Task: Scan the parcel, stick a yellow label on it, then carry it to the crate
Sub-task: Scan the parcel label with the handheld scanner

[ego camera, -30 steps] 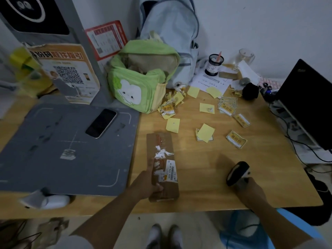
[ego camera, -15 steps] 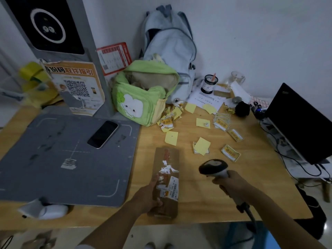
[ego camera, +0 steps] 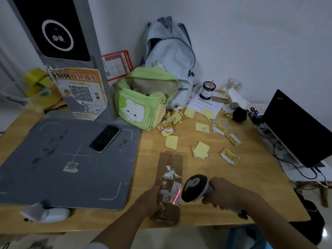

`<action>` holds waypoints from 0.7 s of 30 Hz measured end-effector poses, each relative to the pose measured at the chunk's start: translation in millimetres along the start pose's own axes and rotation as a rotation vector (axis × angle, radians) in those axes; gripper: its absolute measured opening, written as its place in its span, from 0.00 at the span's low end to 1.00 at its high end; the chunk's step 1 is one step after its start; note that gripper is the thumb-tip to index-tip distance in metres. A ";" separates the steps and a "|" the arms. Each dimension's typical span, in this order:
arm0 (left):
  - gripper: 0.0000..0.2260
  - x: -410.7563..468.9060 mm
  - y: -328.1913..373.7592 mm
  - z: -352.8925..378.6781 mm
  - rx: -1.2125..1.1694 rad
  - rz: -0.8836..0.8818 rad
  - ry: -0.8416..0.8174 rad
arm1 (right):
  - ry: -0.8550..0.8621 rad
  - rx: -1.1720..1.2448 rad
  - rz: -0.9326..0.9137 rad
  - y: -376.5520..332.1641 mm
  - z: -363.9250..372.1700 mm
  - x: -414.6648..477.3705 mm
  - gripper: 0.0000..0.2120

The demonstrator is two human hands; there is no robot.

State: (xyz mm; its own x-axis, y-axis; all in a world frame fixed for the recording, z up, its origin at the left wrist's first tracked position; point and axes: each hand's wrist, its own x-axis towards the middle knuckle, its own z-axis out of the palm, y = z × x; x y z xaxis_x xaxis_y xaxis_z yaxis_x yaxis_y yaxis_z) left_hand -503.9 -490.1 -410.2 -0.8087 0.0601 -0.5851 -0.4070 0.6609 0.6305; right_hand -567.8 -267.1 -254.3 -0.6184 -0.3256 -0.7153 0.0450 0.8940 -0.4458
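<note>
A long brown parcel (ego camera: 169,168) lies on the wooden table (ego camera: 251,186) near its front edge, with torn white label scraps along its top. My left hand (ego camera: 150,200) grips its near left side. My right hand (ego camera: 222,193) holds a handheld scanner (ego camera: 194,187) just right of the parcel, head turned toward it. A red scan line (ego camera: 177,196) falls across the white shipping label on the parcel. Several yellow labels (ego camera: 229,156) and yellow paper squares (ego camera: 171,141) are scattered beyond the parcel. No crate is in view.
A grey scanning mat (ego camera: 53,173) with a phone (ego camera: 104,138) covers the table's left. A green bag (ego camera: 143,99) and pale blue backpack (ego camera: 170,56) stand at the back. A black laptop (ego camera: 294,130) sits right, with cables. A white device (ego camera: 48,213) lies at the mat's front edge.
My right hand has brought the scanner from the table's right side leftward to beside the parcel, and a red scan line now lies on its label. My left hand stays on the parcel.
</note>
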 end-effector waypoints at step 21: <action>0.50 -0.2 -0.9 0.0 -0.011 -0.013 -0.014 | 0.085 -0.177 -0.036 -1.1 2.6 12.1 0.06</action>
State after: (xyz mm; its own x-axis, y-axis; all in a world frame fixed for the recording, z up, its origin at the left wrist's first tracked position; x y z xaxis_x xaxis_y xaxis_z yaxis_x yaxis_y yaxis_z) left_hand -503.4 -490.7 -410.7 -0.7971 0.0620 -0.6007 -0.4225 0.6534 0.6281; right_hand -573.3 -272.9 -263.9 -0.6813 -0.3379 -0.6494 -0.1124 0.9249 -0.3632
